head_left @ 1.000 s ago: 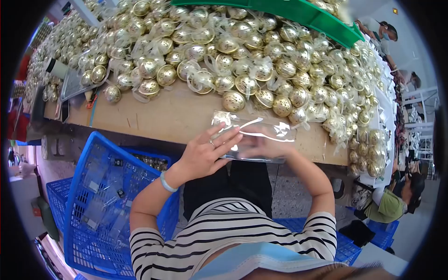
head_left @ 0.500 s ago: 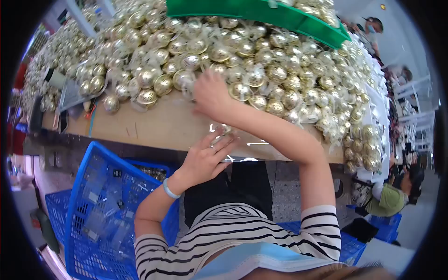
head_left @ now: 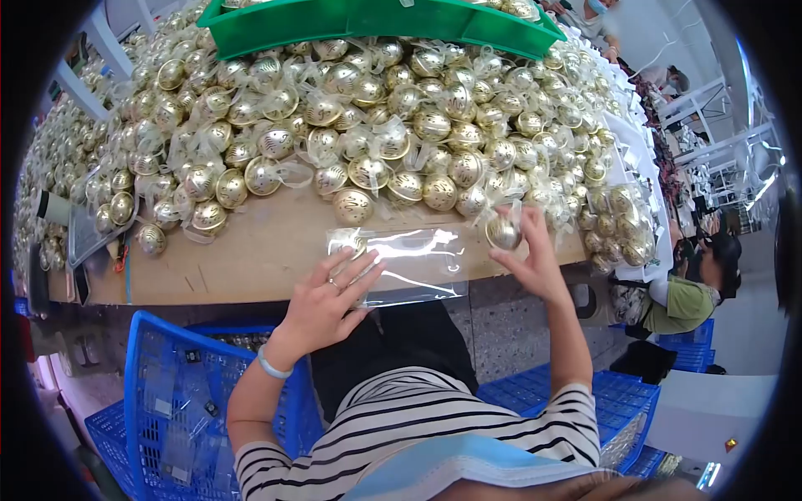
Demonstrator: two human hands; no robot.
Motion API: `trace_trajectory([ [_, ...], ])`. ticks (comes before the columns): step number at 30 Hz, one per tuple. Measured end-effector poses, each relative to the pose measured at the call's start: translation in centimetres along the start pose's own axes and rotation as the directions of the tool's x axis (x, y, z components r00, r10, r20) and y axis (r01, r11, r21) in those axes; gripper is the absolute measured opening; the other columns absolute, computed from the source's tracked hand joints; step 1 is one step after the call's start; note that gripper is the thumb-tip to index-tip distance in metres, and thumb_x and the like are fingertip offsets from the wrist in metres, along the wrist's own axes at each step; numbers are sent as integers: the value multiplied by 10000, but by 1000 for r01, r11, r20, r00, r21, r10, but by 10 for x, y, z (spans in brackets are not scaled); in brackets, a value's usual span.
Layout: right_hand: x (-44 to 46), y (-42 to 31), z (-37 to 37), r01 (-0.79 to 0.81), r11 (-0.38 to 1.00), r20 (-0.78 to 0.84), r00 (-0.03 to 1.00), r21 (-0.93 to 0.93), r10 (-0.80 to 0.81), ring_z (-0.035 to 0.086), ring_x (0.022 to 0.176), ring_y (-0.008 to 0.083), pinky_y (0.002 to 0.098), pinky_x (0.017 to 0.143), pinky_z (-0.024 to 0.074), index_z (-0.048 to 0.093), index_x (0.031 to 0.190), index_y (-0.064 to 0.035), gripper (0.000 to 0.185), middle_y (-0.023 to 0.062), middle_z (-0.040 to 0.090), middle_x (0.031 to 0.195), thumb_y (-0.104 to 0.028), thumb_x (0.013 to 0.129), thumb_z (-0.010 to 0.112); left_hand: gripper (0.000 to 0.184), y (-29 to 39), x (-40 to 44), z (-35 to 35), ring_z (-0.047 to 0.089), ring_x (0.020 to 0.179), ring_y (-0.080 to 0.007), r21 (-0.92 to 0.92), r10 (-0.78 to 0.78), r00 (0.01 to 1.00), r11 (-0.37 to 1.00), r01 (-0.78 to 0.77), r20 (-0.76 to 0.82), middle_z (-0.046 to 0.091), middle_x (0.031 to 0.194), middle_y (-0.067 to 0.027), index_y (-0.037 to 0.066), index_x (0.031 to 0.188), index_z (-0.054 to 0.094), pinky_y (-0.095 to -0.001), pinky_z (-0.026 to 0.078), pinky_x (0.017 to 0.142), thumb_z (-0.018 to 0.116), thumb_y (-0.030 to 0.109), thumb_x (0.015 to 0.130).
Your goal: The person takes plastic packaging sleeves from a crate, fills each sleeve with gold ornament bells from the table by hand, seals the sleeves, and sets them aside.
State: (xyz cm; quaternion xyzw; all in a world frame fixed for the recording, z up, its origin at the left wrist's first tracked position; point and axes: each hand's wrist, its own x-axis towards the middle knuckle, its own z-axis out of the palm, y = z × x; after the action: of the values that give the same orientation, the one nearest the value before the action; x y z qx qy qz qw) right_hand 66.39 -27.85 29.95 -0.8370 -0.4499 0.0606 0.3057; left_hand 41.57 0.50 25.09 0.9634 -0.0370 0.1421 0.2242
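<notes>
My left hand (head_left: 326,296) lies with its fingers spread on the left end of a clear plastic bag (head_left: 418,263) at the table's front edge. Just past those fingertips a gold bell-like ball (head_left: 349,242) shows at the bag's upper left corner; whether it is inside cannot be told. Off to the right, my right hand (head_left: 535,259) is closed on another gold ball ornament (head_left: 504,232), pinched between thumb and fingers, with a sheer ribbon on top. Behind both hands spreads a big heap of similar gold balls (head_left: 439,192) with pale ribbons.
A green tray (head_left: 376,27) sits atop the heap. Bagged gold balls (head_left: 622,225) stand at the table's right end. A blue crate (head_left: 138,401) with small packets is at lower left, and more blue crates (head_left: 568,392) are at right. Another person in green (head_left: 689,301) is beyond.
My right hand has left the heap and swung right, now with a ball in it. The bag lies more fully in view under my left hand, and the camera view has shifted.
</notes>
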Motion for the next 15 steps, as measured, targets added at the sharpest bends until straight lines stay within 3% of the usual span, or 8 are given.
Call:
trace_trajectory([
  [3, -30, 12, 15, -122, 992, 16, 992, -14, 122, 562, 1197, 253, 342, 998, 481, 513, 1438, -45, 723, 133, 520, 1278, -214, 830, 864, 780, 5, 6, 5, 486, 1341, -262, 44, 24, 1000, 999, -23, -12, 507, 1537, 50, 256, 1477, 550, -369, 528, 1002, 803, 230, 739],
  [6, -26, 14, 31, -208, 885, 234, 965, 416, 117, 569, 1213, 242, 344, 1019, 469, 513, 1439, -43, 727, 149, 558, 1312, -215, 829, 868, 751, 8, 8, 7, 486, 1344, -294, 17, 0, 1000, 1000, 0, -5, 528, 1524, 31, 234, 1437, 602, -402, 472, 1078, 825, 207, 720],
  [8, -14, 30, 39, -371, 735, 505, 862, 567, 45, 563, 1253, 218, 356, 1050, 461, 519, 1435, -34, 696, 141, 598, 1340, -175, 841, 854, 748, 4, 6, 2, 485, 1342, -299, 5, 5, 1000, 1000, -5, 21, 532, 1520, 29, 239, 1433, 608, -408, 465, 1084, 825, 200, 719],
  [10, 12, 21, 43, -555, 553, 712, 695, 621, -102, 562, 1265, 213, 358, 1075, 451, 523, 1426, -25, 667, 133, 609, 1344, -172, 858, 840, 742, 6, 8, -1, 479, 1346, -302, 1, -2, 999, 1000, 2, 46, 534, 1518, 26, 248, 1429, 615, -413, 453, 1096, 825, 194, 719],
  [11, 25, 19, 46, -312, 699, 644, 714, 644, -274, 569, 1255, 206, 367, 1057, 476, 550, 1402, -22, 606, 120, 630, 1321, -192, 885, 816, 739, 9, 8, -2, 474, 1350, -302, 3, -12, 998, 1000, 12, 61, 534, 1517, 25, 254, 1426, 619, -415, 444, 1104, 825, 191, 719],
  [14, 40, 8, 68, -210, 725, 538, 804, 656, -254, 586, 1216, 202, 371, 1018, 506, 578, 1383, -28, 583, 101, 640, 1305, -232, 891, 815, 749, 11, 11, -1, 470, 1341, -287, 77, 3, 998, 997, -8, 59, 503, 1537, 54, 308, 1454, 583, -395, 491, 1035, 812, 214, 747],
  [15, 42, 1, 74, -159, 818, 517, 835, 553, -187, 592, 1217, 202, 374, 1017, 510, 580, 1391, -37, 589, 91, 641, 1317, -243, 892, 816, 757, 11, 11, 1, 471, 1334, -280, 112, 14, 999, 994, -20, 52, 488, 1546, 69, 332, 1470, 564, -384, 520, 996, 806, 227, 761],
])
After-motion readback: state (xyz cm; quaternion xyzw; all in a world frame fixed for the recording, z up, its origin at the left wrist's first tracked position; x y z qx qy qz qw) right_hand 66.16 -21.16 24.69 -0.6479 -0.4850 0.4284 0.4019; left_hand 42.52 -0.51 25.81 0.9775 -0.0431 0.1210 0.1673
